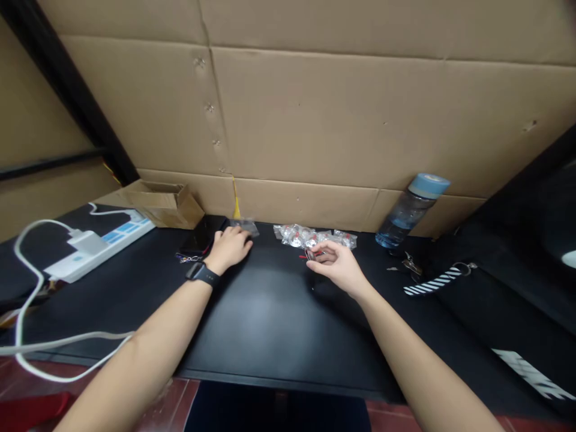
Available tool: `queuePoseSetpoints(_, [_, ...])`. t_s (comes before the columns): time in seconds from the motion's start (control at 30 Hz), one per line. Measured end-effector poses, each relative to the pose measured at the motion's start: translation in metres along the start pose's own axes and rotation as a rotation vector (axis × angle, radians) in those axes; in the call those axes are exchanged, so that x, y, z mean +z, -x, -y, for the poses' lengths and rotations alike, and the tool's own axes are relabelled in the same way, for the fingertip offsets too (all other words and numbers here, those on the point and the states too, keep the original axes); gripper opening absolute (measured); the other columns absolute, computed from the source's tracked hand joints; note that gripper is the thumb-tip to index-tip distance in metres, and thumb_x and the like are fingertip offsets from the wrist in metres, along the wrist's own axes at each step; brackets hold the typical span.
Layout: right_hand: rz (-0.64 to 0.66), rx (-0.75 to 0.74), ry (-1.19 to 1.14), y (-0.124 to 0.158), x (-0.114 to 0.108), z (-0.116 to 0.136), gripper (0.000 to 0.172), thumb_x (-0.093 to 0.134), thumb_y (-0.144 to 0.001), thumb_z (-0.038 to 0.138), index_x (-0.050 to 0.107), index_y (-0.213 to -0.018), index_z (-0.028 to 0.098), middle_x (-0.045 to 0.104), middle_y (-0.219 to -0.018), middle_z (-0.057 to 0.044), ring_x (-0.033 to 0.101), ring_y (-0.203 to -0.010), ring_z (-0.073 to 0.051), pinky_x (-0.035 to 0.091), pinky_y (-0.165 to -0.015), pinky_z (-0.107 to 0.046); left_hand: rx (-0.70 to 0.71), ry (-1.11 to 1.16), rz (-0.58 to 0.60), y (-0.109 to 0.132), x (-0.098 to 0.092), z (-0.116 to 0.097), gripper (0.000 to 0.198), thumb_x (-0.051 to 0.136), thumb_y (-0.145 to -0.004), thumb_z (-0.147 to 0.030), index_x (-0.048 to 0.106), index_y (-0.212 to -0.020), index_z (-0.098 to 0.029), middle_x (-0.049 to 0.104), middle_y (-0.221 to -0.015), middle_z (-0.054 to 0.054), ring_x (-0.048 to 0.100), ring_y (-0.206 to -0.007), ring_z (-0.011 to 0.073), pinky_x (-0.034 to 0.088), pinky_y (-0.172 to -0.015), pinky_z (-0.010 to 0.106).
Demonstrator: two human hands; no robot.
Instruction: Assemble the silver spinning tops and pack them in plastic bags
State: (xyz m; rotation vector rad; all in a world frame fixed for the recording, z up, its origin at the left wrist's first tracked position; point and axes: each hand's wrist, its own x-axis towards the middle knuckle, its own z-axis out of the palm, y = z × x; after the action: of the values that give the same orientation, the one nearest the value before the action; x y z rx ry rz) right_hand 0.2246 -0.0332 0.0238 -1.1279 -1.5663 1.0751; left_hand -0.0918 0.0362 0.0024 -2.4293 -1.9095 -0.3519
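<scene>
Above the black table, my right hand (335, 264) pinches a small round silvery disc (310, 254) between thumb and fingers. Something thin and red (303, 257) shows beside it; whether the two are joined, I cannot tell. Just behind lies a row of clear plastic packets (297, 235) with round silvery and red pieces inside. My left hand (230, 246), with a black watch (202, 274) on its wrist, rests on the table with its fingers spread. Its fingertips are close to a crumpled clear plastic bag (246, 226); contact is hard to make out.
A black phone (204, 234) and a cardboard box (166, 204) stand left, near a white power strip (101, 249) with looping cables. To the right are a blue-capped bottle (411, 210), keys (411, 267) and a striped strap (432, 283). A cardboard wall (297, 120) closes the back.
</scene>
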Motion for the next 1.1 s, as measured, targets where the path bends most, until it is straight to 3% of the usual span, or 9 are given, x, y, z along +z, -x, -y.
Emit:
queuePoseSetpoints(0.17, [0.035, -0.091, 0.352, 0.004, -0.012, 0.010, 0.027, 0.081, -0.073, 0.032, 0.072, -0.094, 0.020, 0.072, -0.081, -0.002, 0.065, -0.065, -0.016, 0.048, -0.059, -0.027, 0.383, 0.102, 0.108, 0.031, -0.011, -0.055, 0.037, 0.052, -0.099, -0.040, 0.069, -0.128, -0.025, 0.067, -0.110, 0.012, 0.062, -0.111, 0.0298, 0.041, -0.099, 0.046])
queuePoseSetpoints(0.27, [0.137, -0.163, 0.526, 0.008, -0.019, 0.020, 0.021, 0.080, -0.074, 0.029, 0.075, -0.093, 0.022, 0.072, -0.082, -0.001, 0.064, -0.070, -0.016, 0.047, -0.063, -0.026, 0.554, 0.193, 0.130, 0.055, -0.016, -0.086, 0.034, 0.052, -0.099, -0.037, 0.067, -0.129, -0.027, 0.066, -0.114, 0.010, 0.062, -0.112, 0.0285, 0.040, -0.101, 0.046])
queuePoseSetpoints(0.4, [0.265, -0.136, 0.664, 0.015, -0.025, 0.025, 0.025, 0.078, -0.074, 0.026, 0.072, -0.098, 0.022, 0.070, -0.076, 0.001, 0.062, -0.067, -0.014, 0.046, -0.064, -0.025, 0.660, 0.276, 0.139, 0.077, -0.016, -0.110, 0.036, 0.054, -0.099, -0.033, 0.060, -0.134, -0.027, 0.063, -0.133, 0.010, 0.051, -0.134, 0.0325, 0.036, -0.111, 0.049])
queuePoseSetpoints(0.53, [0.278, -0.123, 0.868, 0.018, -0.028, 0.024, 0.024, 0.077, -0.069, 0.020, 0.072, -0.092, 0.022, 0.071, -0.080, -0.001, 0.063, -0.072, -0.017, 0.044, -0.066, -0.026, 0.651, 0.258, 0.136, 0.086, -0.012, -0.114, 0.041, 0.053, -0.100, -0.036, 0.056, -0.140, -0.030, 0.057, -0.144, 0.009, 0.037, -0.145, 0.0382, 0.033, -0.114, 0.057])
queuePoseSetpoints(0.7, [0.316, -0.103, 0.973, 0.017, -0.025, 0.019, 0.021, 0.080, -0.071, 0.022, 0.074, -0.091, 0.023, 0.073, -0.086, -0.003, 0.065, -0.078, -0.020, 0.045, -0.069, -0.029, 0.621, 0.201, 0.159, 0.089, -0.011, -0.114, 0.045, 0.052, -0.100, -0.034, 0.052, -0.145, -0.036, 0.045, -0.156, 0.010, 0.037, -0.145, 0.0417, 0.039, -0.108, 0.062])
queuePoseSetpoints(0.83, [0.364, -0.189, 0.907, 0.014, -0.020, 0.013, 0.022, 0.082, -0.074, 0.021, 0.076, -0.095, 0.022, 0.070, -0.098, -0.005, 0.066, -0.086, -0.020, 0.049, -0.078, -0.030, 0.637, 0.216, 0.169, 0.087, -0.009, -0.110, 0.048, 0.053, -0.100, -0.033, 0.049, -0.148, -0.039, 0.041, -0.161, 0.010, 0.036, -0.148, 0.0398, 0.036, -0.112, 0.061])
queuePoseSetpoints(0.97, [0.399, -0.218, 0.823, 0.011, -0.020, 0.009, 0.030, 0.084, -0.079, 0.029, 0.079, -0.108, 0.024, 0.065, -0.099, -0.006, 0.064, -0.081, -0.018, 0.051, -0.073, -0.029, 0.656, 0.226, 0.192, 0.083, -0.007, -0.105, 0.050, 0.053, -0.101, -0.036, 0.047, -0.150, -0.042, 0.039, -0.163, 0.009, 0.033, -0.151, 0.0362, 0.032, -0.115, 0.058])
queuePoseSetpoints(1.1, [0.487, -0.239, 0.731, 0.013, -0.022, 0.007, 0.037, 0.074, -0.084, 0.014, 0.077, -0.119, 0.027, 0.066, -0.101, -0.006, 0.065, -0.080, -0.017, 0.054, -0.075, -0.029, 0.685, 0.251, 0.210, 0.081, -0.007, -0.101, 0.050, 0.055, -0.100, -0.037, 0.048, -0.149, -0.044, 0.037, -0.165, 0.006, 0.030, -0.154, 0.0349, 0.029, -0.118, 0.058])
